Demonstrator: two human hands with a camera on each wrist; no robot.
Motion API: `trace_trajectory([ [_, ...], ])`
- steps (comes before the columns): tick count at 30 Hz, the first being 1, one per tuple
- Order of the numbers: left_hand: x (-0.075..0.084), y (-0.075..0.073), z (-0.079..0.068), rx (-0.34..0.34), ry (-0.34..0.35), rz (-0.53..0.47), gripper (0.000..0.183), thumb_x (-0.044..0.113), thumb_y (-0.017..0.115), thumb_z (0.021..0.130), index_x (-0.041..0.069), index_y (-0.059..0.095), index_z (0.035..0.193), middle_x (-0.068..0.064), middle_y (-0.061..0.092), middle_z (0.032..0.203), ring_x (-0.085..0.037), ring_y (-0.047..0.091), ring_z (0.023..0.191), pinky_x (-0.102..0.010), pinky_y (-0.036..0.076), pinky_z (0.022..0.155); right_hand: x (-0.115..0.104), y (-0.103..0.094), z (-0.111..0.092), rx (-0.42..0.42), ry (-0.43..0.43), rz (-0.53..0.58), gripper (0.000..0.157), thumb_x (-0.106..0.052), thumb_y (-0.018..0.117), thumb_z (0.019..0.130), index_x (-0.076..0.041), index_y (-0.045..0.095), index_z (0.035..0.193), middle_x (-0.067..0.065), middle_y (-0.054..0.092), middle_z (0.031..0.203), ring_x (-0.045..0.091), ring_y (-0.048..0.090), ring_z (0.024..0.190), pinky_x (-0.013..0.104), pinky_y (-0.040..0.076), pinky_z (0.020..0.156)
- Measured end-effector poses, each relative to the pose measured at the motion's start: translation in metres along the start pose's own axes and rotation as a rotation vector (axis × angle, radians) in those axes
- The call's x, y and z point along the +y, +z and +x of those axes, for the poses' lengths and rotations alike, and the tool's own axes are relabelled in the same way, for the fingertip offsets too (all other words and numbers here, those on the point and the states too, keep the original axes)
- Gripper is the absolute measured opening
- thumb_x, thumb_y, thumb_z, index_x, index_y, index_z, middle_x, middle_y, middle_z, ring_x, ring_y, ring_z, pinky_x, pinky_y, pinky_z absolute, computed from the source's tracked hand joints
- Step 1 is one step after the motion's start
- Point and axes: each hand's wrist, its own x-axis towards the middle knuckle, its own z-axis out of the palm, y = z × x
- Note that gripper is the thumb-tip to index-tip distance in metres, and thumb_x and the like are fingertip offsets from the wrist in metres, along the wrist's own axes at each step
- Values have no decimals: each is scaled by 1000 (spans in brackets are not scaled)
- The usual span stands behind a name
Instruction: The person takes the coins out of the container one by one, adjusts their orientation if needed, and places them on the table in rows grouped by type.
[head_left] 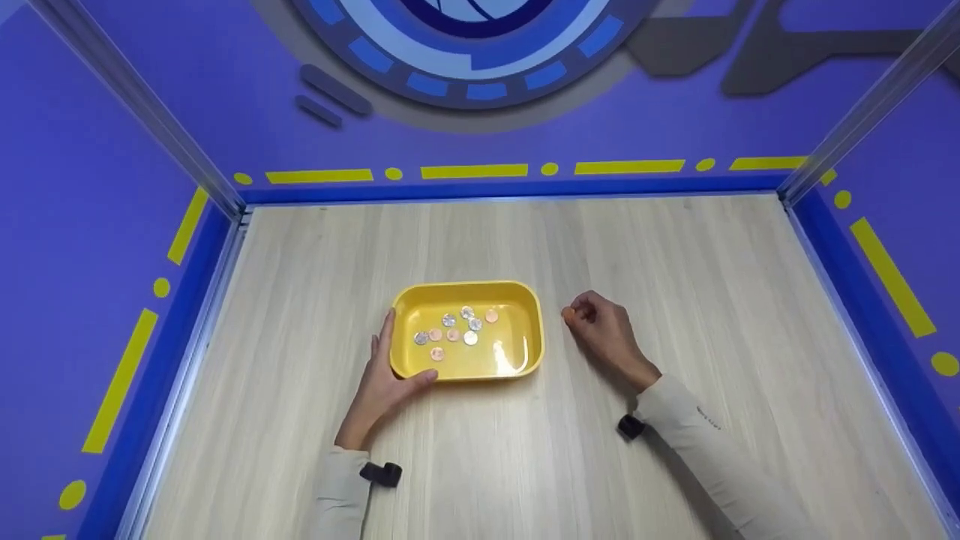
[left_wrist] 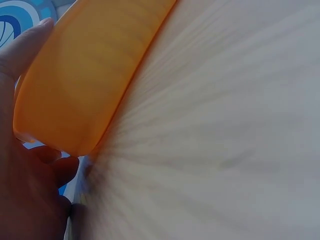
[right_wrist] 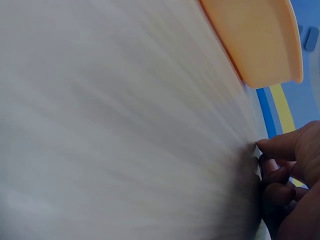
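Observation:
A yellow tray (head_left: 532, 330) with rounded corners stands on the table, and several silver and copper-coloured coins lie scattered on its floor. My left hand (head_left: 386, 382) grips the tray's left end, thumb over the front rim and fingers along the left wall. The left wrist view has the tray's outer wall (left_wrist: 75, 75) close up, between the thumb and the lower fingers. Right of the tray, apart from it, my right hand (head_left: 606, 334) pinches a copper-coloured coin (head_left: 568, 315) low over the table. In the right wrist view the thumb and fingers (right_wrist: 280, 145) meet near the tabletop, the coin mostly hidden.
A light wood-grain table (head_left: 480, 457) lies under both hands. Blue-purple panels with yellow dashes, such as the back wall (head_left: 225, 90), enclose it on the back and both sides. Black straps with small mounts (head_left: 382, 474) sit at both wrists.

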Motion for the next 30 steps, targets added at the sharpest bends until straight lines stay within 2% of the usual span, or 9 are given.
trace_trajectory([
  [7, -1, 1, -2, 6, 4, -7, 130, 38, 96, 85, 20, 7, 179, -11, 20, 184, -37, 13, 170, -54, -3, 139, 0, 1, -3, 20, -14, -23, 14, -15, 84, 99, -4, 76, 100, 6, 70, 89, 20, 60, 81, 27, 48, 72],
  [16, 1, 0, -2, 4, -9, -8, 131, 41, 96, 85, 22, 7, 179, -10, 21, 184, -37, 12, 170, -55, -2, 139, -6, 0, -1, -8, 0, -51, 15, -8, 82, 98, 1, 81, 110, 12, 74, 98, 25, 66, 90, 36, 55, 82],
  [19, 1, 0, -1, 5, -9, -3, 131, 42, 95, 85, 21, 7, 179, -11, 19, 184, -39, 10, 170, -56, -2, 139, -13, -4, 2, -33, 7, -27, 16, -8, 80, 99, 3, 80, 110, 14, 75, 100, 25, 67, 91, 32, 56, 80],
  [26, 2, 1, 0, 6, -27, -11, 127, 36, 94, 87, 25, 7, 179, -7, 17, 185, -35, 6, 171, -54, -3, 139, -40, -14, 9, -63, 25, 53, 15, -5, 77, 99, 3, 79, 111, 13, 77, 97, 21, 67, 80, 17, 53, 64],
  [30, 2, 2, 0, 8, -27, -5, 126, 36, 94, 88, 23, 8, 179, -8, 17, 185, -36, 7, 171, -55, -4, 139, -57, -16, 10, -75, -23, 74, 15, -3, 77, 99, 5, 79, 111, 14, 78, 97, 20, 68, 78, 14, 53, 65],
])
